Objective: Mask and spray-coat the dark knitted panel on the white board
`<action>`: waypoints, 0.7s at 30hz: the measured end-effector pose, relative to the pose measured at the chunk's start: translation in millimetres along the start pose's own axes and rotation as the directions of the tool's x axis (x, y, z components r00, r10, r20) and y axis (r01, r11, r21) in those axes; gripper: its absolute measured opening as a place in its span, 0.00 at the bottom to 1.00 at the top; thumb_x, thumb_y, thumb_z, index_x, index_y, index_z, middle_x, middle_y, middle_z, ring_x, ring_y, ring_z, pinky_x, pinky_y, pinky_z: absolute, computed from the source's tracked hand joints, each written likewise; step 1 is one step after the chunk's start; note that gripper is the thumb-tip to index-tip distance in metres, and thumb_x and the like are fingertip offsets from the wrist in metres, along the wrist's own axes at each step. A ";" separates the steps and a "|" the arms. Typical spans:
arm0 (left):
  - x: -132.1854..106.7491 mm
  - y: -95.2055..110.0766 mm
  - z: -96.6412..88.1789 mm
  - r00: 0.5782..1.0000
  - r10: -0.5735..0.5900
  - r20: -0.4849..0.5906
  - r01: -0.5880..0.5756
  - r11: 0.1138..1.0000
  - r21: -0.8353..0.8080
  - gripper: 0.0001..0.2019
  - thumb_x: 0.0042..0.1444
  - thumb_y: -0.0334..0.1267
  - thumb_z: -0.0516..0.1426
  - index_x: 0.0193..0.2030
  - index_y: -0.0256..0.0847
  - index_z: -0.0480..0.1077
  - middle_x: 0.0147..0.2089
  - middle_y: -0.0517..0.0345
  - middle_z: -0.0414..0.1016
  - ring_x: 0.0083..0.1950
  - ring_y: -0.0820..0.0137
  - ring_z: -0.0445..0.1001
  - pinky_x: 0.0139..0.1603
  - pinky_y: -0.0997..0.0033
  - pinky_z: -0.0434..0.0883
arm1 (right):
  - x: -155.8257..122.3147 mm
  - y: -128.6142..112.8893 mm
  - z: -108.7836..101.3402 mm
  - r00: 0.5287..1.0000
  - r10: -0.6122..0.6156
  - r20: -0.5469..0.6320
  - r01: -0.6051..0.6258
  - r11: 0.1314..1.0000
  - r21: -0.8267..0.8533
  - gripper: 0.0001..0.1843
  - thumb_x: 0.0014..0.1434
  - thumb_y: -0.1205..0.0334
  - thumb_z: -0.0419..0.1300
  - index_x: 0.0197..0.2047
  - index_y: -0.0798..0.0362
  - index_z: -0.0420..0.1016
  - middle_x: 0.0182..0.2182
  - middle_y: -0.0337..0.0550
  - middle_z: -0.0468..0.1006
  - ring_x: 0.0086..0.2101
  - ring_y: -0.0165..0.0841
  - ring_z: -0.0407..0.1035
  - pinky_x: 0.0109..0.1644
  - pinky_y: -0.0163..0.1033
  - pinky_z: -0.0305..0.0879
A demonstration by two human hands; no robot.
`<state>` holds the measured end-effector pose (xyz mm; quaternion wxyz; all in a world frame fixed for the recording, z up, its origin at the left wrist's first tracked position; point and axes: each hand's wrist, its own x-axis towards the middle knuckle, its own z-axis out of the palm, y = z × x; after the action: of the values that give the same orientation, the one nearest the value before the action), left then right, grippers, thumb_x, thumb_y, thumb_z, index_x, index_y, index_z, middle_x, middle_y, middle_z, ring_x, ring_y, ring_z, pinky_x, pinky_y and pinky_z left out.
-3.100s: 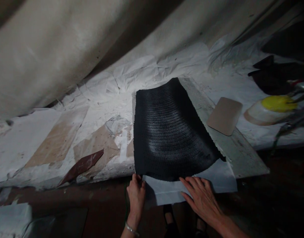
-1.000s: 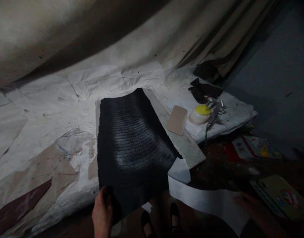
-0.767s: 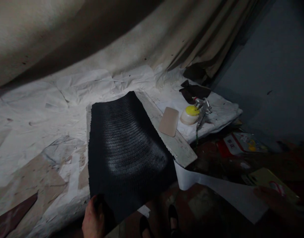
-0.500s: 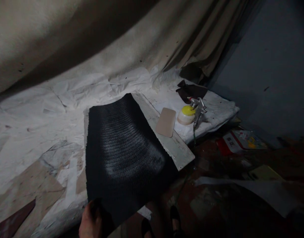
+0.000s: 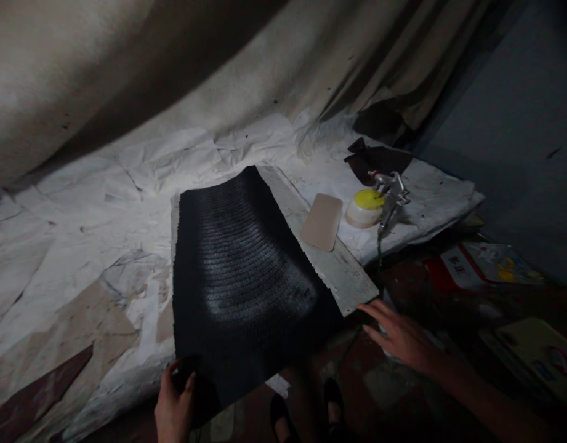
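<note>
1. A dim work corner is seen: a low bench is covered with crumpled white paper (image 5: 80, 227) and backed by a pale hanging drape (image 5: 265, 67).
2. A black woven mat (image 5: 241, 271) is laid lengthwise on a pale board (image 5: 348, 280) on the bench. Its near end is carried out past the bench edge.
3. The mat's near left corner is clasped by the left hand (image 5: 175, 409), with the dark weave caught between thumb and fingers (how far the fingers reach underneath cannot be told).
4. The right hand (image 5: 398, 335) is held low, just off the board's near right corner, with the fingers stretched and spread. Nothing is gripped by it, and the mat is not touched.
5. A tan pad (image 5: 321, 221) is laid flat on the board, just beside the mat's right edge.
6. Beyond the pad, a yellow-lidded cup (image 5: 365, 208) is set on the paper, with a metal spray gun (image 5: 390, 189) close against it.
7. A dark cloth (image 5: 378, 159) is bunched farther back, near the foot of the drape.
8. On the floor, two dark shoes (image 5: 332, 394) are seen between the hands, and printed packets (image 5: 481, 267) are scattered to the right.
9. A reddish-brown scrap (image 5: 38, 400) is left at the bench's near left end.
</note>
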<state>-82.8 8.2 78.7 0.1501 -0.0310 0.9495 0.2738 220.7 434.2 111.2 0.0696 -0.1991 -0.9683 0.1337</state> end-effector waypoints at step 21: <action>-1.9 11.3 1.8 0.999 0.039 -0.025 -0.035 0.987 0.158 0.24 0.57 0.44 0.48 0.60 0.39 0.59 0.45 0.43 0.77 0.46 0.54 0.77 0.43 0.64 0.70 | 35.8 -33.2 48.1 0.957 -0.032 0.287 0.050 0.997 -0.054 0.20 0.69 0.68 0.49 0.63 0.49 0.64 0.51 0.47 0.63 0.35 0.36 0.72 0.37 0.42 0.72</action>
<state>-82.1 18.8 83.6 0.1337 -0.0052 0.9705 0.2004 166.8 408.1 77.7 -0.0743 -0.1596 -0.9758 0.1301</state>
